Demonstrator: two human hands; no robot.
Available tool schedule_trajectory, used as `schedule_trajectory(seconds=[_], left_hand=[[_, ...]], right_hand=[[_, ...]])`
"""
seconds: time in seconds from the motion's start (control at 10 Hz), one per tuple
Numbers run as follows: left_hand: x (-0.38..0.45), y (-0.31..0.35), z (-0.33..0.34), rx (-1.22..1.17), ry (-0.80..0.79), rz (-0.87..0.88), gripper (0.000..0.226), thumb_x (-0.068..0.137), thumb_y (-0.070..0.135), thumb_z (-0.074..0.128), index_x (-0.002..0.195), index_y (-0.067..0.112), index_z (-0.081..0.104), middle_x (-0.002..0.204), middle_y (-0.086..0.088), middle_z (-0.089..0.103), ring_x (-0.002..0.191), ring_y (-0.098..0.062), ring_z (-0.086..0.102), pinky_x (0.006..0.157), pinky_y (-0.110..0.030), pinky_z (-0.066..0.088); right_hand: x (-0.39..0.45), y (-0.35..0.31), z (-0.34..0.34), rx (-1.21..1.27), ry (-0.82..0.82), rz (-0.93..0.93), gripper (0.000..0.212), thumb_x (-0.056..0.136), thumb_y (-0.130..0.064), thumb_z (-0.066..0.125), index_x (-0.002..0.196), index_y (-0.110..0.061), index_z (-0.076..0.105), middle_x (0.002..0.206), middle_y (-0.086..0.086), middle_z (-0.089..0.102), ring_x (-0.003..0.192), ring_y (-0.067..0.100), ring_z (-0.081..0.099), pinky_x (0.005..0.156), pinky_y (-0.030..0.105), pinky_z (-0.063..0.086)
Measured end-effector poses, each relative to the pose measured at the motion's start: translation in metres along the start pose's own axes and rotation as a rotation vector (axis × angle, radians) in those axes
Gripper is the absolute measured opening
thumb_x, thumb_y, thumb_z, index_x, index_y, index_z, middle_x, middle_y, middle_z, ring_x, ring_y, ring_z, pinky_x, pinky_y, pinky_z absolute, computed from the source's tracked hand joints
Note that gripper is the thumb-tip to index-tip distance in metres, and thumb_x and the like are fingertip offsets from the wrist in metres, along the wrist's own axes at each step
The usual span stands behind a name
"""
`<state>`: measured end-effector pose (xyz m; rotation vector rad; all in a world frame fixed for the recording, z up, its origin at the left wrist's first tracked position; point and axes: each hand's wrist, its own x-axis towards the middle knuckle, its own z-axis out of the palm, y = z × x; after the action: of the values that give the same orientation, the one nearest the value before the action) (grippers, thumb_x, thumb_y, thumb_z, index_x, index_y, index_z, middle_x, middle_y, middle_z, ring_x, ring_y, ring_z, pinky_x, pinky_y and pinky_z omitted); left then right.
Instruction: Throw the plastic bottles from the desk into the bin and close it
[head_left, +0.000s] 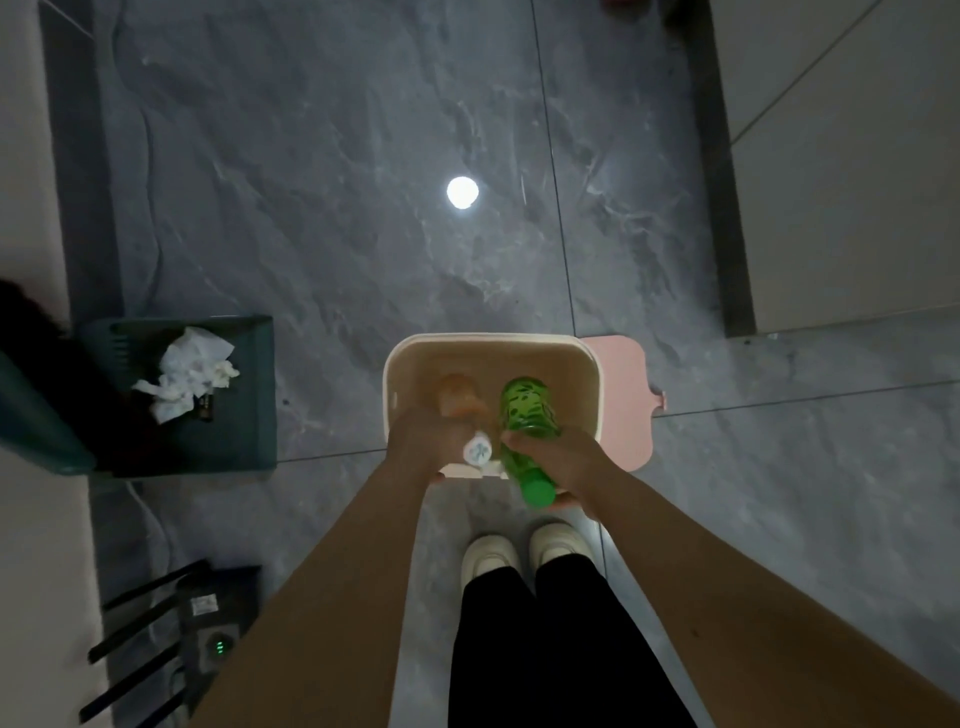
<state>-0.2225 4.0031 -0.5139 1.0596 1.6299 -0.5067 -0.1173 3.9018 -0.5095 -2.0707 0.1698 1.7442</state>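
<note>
A cream bin (491, 345) stands open on the grey floor just ahead of my feet. Its pink lid (623, 400) lies beside it on the right. My left hand (421, 447) grips an orange bottle (457, 397) with a white cap, its base pointing down into the bin. My right hand (563, 460) holds a green bottle (524, 421) by its neck end, green cap towards me, its body over the bin's right half. Both bottles hang inside the rim. The bin's bottom is hidden.
A dark green dustpan (249, 395) with crumpled tissue lies on the floor at the left. A black router (208, 629) with antennas sits at the lower left. A pale wall or door stands at the right. My white shoes (524, 556) are below the bin.
</note>
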Motion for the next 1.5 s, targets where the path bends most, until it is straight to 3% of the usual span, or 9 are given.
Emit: schedule_trajectory(seconds=[0.1, 0.3, 0.5, 0.7, 0.8, 1.0, 1.1, 1.3, 1.5], left_hand=[[0.009, -0.004, 0.008, 0.010, 0.034, 0.052, 0.026, 0.077, 0.018, 0.069, 0.100, 0.009, 0.065, 0.106, -0.014, 0.069, 0.096, -0.029, 0.065, 0.084, -0.042, 0.057], [0.005, -0.018, 0.009, 0.006, 0.065, 0.092, 0.026, 0.080, 0.010, 0.064, 0.102, -0.004, 0.065, 0.110, -0.028, 0.066, 0.106, -0.040, 0.062, 0.092, -0.046, 0.052], [-0.026, -0.034, 0.003, 0.034, 0.102, 0.094, 0.029, 0.083, 0.018, 0.060, 0.104, -0.002, 0.064, 0.109, -0.026, 0.067, 0.104, -0.039, 0.064, 0.093, -0.049, 0.052], [-0.084, -0.059, -0.005, 0.061, 0.152, 0.161, 0.019, 0.090, 0.011, 0.043, 0.083, 0.004, 0.059, 0.092, -0.022, 0.066, 0.094, -0.040, 0.065, 0.086, -0.050, 0.053], [-0.128, -0.068, -0.012, 0.058, 0.143, 0.177, 0.028, 0.094, 0.013, 0.039, 0.097, -0.006, 0.059, 0.101, -0.026, 0.065, 0.093, -0.041, 0.063, 0.087, -0.052, 0.052], [-0.217, -0.089, -0.035, 0.042, 0.139, 0.231, 0.029, 0.095, 0.011, 0.036, 0.100, -0.005, 0.059, 0.101, -0.028, 0.065, 0.089, -0.042, 0.063, 0.085, -0.051, 0.053], [-0.260, -0.099, -0.050, 0.081, 0.156, 0.258, 0.031, 0.097, 0.013, 0.033, 0.103, -0.001, 0.059, 0.080, -0.015, 0.065, 0.056, -0.024, 0.056, 0.056, -0.031, 0.051], [-0.338, -0.131, -0.080, 0.136, 0.217, 0.306, 0.033, 0.099, 0.016, 0.030, 0.107, 0.001, 0.059, 0.080, -0.009, 0.062, 0.060, -0.019, 0.050, 0.064, -0.030, 0.040], [-0.391, -0.171, -0.099, 0.126, 0.268, 0.256, 0.030, 0.098, 0.015, 0.032, 0.101, 0.004, 0.059, 0.086, -0.013, 0.065, 0.071, -0.025, 0.056, 0.078, -0.039, 0.050]], right_hand=[[0.006, -0.002, 0.002, -0.026, 0.001, -0.021, 0.070, 0.077, -0.041, 0.071, 0.133, -0.009, 0.043, 0.127, 0.013, 0.058, 0.112, 0.031, 0.059, 0.079, 0.038, 0.054], [0.000, -0.002, 0.001, -0.094, -0.024, 0.009, 0.046, 0.088, -0.040, 0.055, 0.119, -0.007, 0.053, 0.099, 0.010, 0.055, 0.087, 0.024, 0.055, 0.072, 0.037, 0.052], [-0.025, 0.009, -0.012, -0.145, -0.013, 0.015, 0.018, 0.093, -0.025, 0.047, 0.082, -0.011, 0.050, 0.096, 0.012, 0.051, 0.090, 0.024, 0.050, 0.090, 0.040, 0.047], [-0.091, 0.028, -0.029, 0.021, -0.076, 0.203, 0.034, 0.093, -0.006, 0.041, 0.061, -0.015, 0.041, 0.055, 0.005, 0.045, 0.041, 0.013, 0.044, 0.044, 0.016, 0.035], [-0.133, 0.035, -0.036, 0.032, -0.146, 0.215, 0.035, 0.096, -0.006, 0.036, 0.062, -0.013, 0.043, 0.050, 0.003, 0.050, 0.036, 0.009, 0.050, 0.038, 0.013, 0.039], [-0.222, 0.042, -0.053, 0.052, -0.030, 0.073, 0.010, 0.093, -0.012, 0.048, 0.093, -0.007, 0.056, 0.071, 0.006, 0.057, 0.061, 0.017, 0.056, 0.055, 0.023, 0.043], [-0.268, 0.044, -0.064, 0.013, -0.025, 0.027, 0.012, 0.093, -0.010, 0.047, 0.085, -0.007, 0.056, 0.069, 0.007, 0.056, 0.059, 0.018, 0.055, 0.054, 0.023, 0.042], [-0.350, 0.065, -0.081, -0.135, -0.023, -0.032, 0.015, 0.092, -0.007, 0.047, 0.086, -0.004, 0.060, 0.071, 0.010, 0.058, 0.056, 0.017, 0.054, 0.050, 0.020, 0.041], [-0.392, 0.084, -0.108, -0.272, 0.060, -0.102, 0.017, 0.092, -0.009, 0.046, 0.088, -0.003, 0.062, 0.072, 0.010, 0.061, 0.059, 0.019, 0.058, 0.054, 0.024, 0.044]])
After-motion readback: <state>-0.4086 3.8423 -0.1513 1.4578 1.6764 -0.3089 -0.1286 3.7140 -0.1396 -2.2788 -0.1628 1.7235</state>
